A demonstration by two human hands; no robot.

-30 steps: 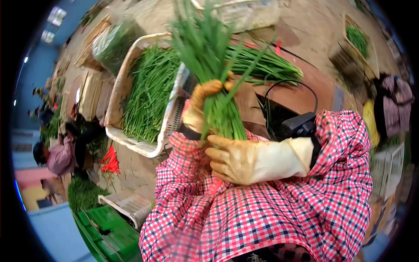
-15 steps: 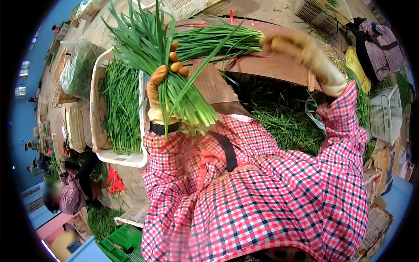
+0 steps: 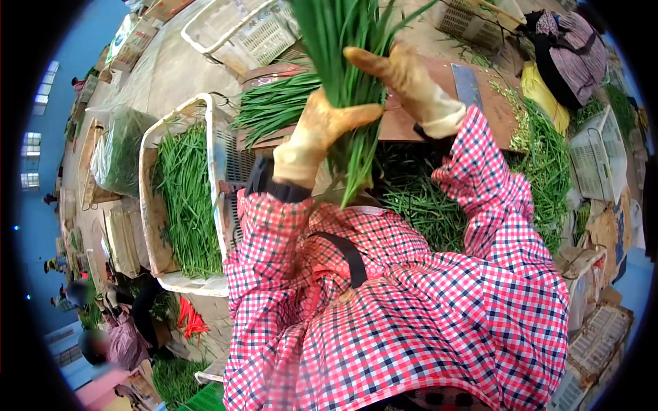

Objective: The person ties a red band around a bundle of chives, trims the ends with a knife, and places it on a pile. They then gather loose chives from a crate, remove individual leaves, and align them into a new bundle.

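Note:
My left hand [image 3: 312, 137], in a tan rubber glove, is closed around a thick bunch of green chives [image 3: 349, 41] held upright in front of me. The cut ends of the bunch hang down below the fist. My right hand [image 3: 404, 75], gloved the same way, rests against the right side of the bunch with its fingers spread over the stalks. Behind the bunch, more chives [image 3: 274, 103] lie flat on a brown wooden board [image 3: 404, 123]. My red checked sleeves fill the lower part of the view.
A white plastic crate [image 3: 147, 226] full of chives stands at left, an empty white crate [image 3: 240, 31] behind it. Loose chives [image 3: 425, 198] lie piled below the board. A cleaver blade [image 3: 467, 85] lies on the board. Another person [image 3: 569, 48] sits at upper right; others work at lower left.
My right hand came back from the far right of the board to the bunch. My left hand lifted the bunch higher and more upright. The view swung left.

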